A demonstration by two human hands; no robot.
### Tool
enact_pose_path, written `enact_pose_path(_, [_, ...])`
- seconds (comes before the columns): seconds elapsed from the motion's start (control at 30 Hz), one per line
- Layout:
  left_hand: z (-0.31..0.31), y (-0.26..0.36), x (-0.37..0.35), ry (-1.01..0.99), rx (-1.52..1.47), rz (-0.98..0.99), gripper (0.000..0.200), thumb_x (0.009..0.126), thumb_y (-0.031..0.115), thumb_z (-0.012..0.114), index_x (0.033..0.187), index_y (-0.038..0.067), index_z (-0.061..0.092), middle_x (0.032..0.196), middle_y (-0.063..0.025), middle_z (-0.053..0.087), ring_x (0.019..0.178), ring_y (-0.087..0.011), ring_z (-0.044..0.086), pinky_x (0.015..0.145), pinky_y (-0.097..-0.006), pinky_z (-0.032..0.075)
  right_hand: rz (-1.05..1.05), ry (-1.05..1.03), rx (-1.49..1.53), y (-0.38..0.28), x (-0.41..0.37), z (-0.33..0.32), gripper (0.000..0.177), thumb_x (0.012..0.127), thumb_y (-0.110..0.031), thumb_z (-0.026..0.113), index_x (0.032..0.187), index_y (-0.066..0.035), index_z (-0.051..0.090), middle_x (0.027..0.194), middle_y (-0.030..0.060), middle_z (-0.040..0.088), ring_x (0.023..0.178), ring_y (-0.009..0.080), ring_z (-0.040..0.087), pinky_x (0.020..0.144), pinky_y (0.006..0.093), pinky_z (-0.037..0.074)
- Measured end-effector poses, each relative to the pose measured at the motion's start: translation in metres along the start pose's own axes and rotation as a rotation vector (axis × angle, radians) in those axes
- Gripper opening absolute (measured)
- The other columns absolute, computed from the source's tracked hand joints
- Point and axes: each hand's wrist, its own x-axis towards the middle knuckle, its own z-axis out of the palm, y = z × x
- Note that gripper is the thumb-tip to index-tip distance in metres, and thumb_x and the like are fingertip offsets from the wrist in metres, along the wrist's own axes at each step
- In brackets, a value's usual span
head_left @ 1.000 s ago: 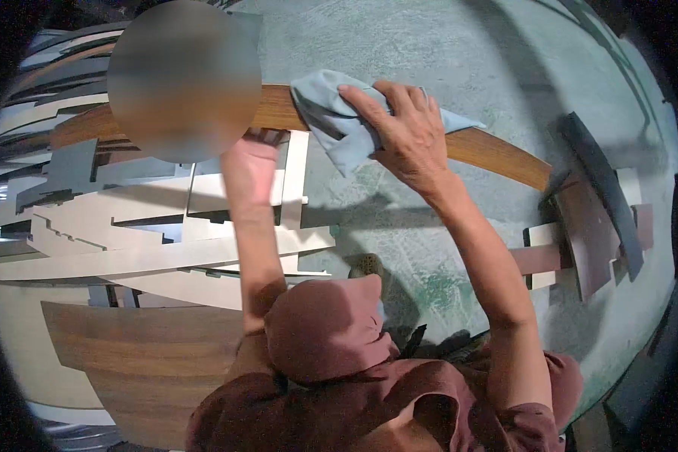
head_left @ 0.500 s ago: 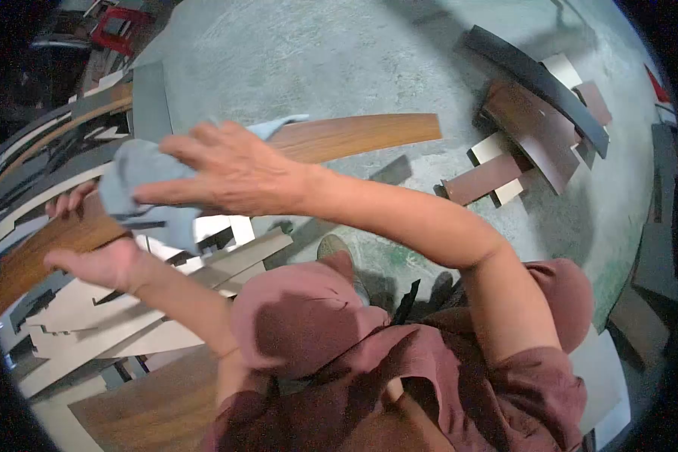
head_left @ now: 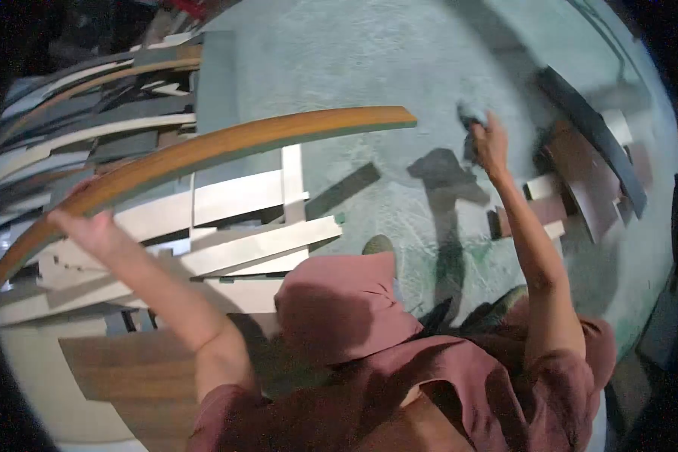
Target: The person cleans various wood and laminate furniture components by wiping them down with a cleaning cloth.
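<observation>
A long wood-grain strip [head_left: 279, 124] stretches across the left half of the head view, its right end free above the floor. My left hand [head_left: 90, 222] is closed around the strip near its left end, the thumb on the near side and the fingers mostly hidden behind. Off past the strip's right end, my right hand [head_left: 492, 147] is closed on a bunched grey-blue cloth [head_left: 471, 120], blurred by motion. That hand and cloth are apart from the strip.
Stacked strips and pale boards [head_left: 233, 200] lie beneath the strip on the left. A wood-grain panel [head_left: 128, 369] lies at lower left. On the floor at right, a dark curved piece [head_left: 595, 132] rests over brown panels [head_left: 580, 173]. My shoe [head_left: 379, 245] shows near the middle.
My right hand has swung away from the strip to the right, taking the cloth with it. My left hand still grips the strip. The whole view has shifted slightly.
</observation>
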Motion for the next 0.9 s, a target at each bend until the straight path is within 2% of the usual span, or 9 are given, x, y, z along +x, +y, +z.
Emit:
enact_pose_path(0.1, [0.041, 0.004, -0.042, 0.126, -0.089, -0.026, 0.048, 0.083, 0.054, 0.037, 0.094, 0.007, 0.045, 0.074, -0.0104, 0.052, 0.073, -0.0239, 0.053, 0.074, -0.0444, 0.044, -0.537, -0.007, 0.271, -0.114, -0.028, 0.025, 0.042, 0.074, -0.005, 0.053, 0.116, -0.005, 0.045, 0.102, 0.0128, 0.053, 0.084, 0.0199, 0.055, 0.068, 0.0286, 0.045])
enact_pose_path(0.17, [0.058, -0.007, -0.054, 0.126, -0.315, -0.202, 0.041, 0.083, 0.048, 0.043, 0.094, 0.009, 0.043, 0.072, -0.0070, 0.048, 0.066, -0.0218, 0.049, 0.070, -0.0419, 0.044, -0.846, -0.108, 0.318, -0.214, -0.075, 0.029, 0.047, 0.064, -0.008, 0.059, 0.110, -0.013, 0.051, 0.102, 0.0124, 0.053, 0.096, 0.0303, 0.049, 0.081, 0.0391, 0.041])
enact_pose_path(0.27, [0.089, -0.002, -0.094, -0.055, -0.342, -0.165, 0.038, 0.082, 0.043, 0.049, 0.091, 0.008, 0.041, 0.074, -0.0045, 0.045, 0.070, -0.0178, 0.045, 0.073, -0.0367, 0.042, -1.182, 0.043, 0.397, -0.282, -0.121, 0.066, 0.047, 0.065, -0.009, 0.056, 0.110, -0.023, 0.051, 0.110, 0.0088, 0.049, 0.100, 0.0264, 0.047, 0.079, 0.0401, 0.039])
enact_pose_path(0.4, [0.112, 0.023, -0.110, -0.065, -0.360, -0.226, 0.034, 0.080, 0.041, 0.053, 0.085, 0.007, 0.045, 0.077, -0.0069, 0.048, 0.074, -0.0192, 0.047, 0.076, -0.0396, 0.041, -1.261, 0.322, 0.150, -0.265, -0.105, 0.072, 0.044, 0.069, -0.012, 0.052, 0.111, -0.025, 0.051, 0.114, 0.0076, 0.047, 0.095, 0.0250, 0.050, 0.079, 0.0387, 0.039])
enact_pose_path(0.53, [0.070, 0.020, -0.034, -0.227, -0.618, -0.491, 0.036, 0.078, 0.039, 0.055, 0.082, 0.006, 0.044, 0.075, -0.0093, 0.045, 0.075, -0.0240, 0.045, 0.078, -0.0462, 0.038, -1.323, 0.034, 0.269, -0.200, -0.072, 0.058, 0.037, 0.077, -0.012, 0.050, 0.112, -0.024, 0.052, 0.118, 0.0087, 0.046, 0.100, 0.0237, 0.049, 0.082, 0.0338, 0.040])
enact_pose_path(0.67, [0.066, 0.041, -0.025, 0.020, -0.405, -0.388, 0.037, 0.077, 0.037, 0.056, 0.082, 0.003, 0.043, 0.074, -0.0111, 0.042, 0.077, -0.0258, 0.043, 0.078, -0.0487, 0.036, -0.961, -0.055, 0.141, -0.101, -0.049, 0.054, 0.039, 0.077, -0.013, 0.052, 0.114, -0.025, 0.050, 0.115, 0.0116, 0.048, 0.100, 0.0253, 0.049, 0.084, 0.0353, 0.040])
enact_pose_path(0.73, [0.039, 0.037, 0.013, -0.159, -0.527, -0.398, 0.038, 0.075, 0.036, 0.057, 0.084, 0.001, 0.044, 0.076, -0.0127, 0.042, 0.078, -0.0266, 0.042, 0.079, -0.0489, 0.034, -0.433, -0.226, 0.247, -0.049, -0.035, 0.048, 0.039, 0.076, -0.016, 0.054, 0.115, -0.019, 0.049, 0.114, 0.0131, 0.048, 0.098, 0.0284, 0.051, 0.084, 0.0358, 0.040])
enact_pose_path(0.83, [0.024, 0.045, 0.034, -0.297, -0.563, -0.311, 0.041, 0.077, 0.038, 0.050, 0.087, -0.001, 0.042, 0.081, -0.0134, 0.042, 0.082, -0.0273, 0.041, 0.080, -0.0484, 0.033, -0.317, -0.286, -0.238, 0.028, -0.017, 0.039, 0.042, 0.076, -0.023, 0.055, 0.115, -0.008, 0.048, 0.107, 0.0127, 0.052, 0.091, 0.0264, 0.053, 0.081, 0.0358, 0.041])
enact_pose_path(0.9, [0.026, 0.052, 0.033, -0.379, -0.549, -0.288, 0.043, 0.079, 0.040, 0.047, 0.088, -0.002, 0.041, 0.082, -0.0135, 0.041, 0.082, -0.0272, 0.040, 0.081, -0.0482, 0.033, 0.003, -0.315, 0.272, 0.037, -0.009, 0.029, 0.040, 0.080, -0.030, 0.051, 0.107, -0.001, 0.050, 0.095, 0.0110, 0.055, 0.081, 0.0212, 0.055, 0.074, 0.0325, 0.043])
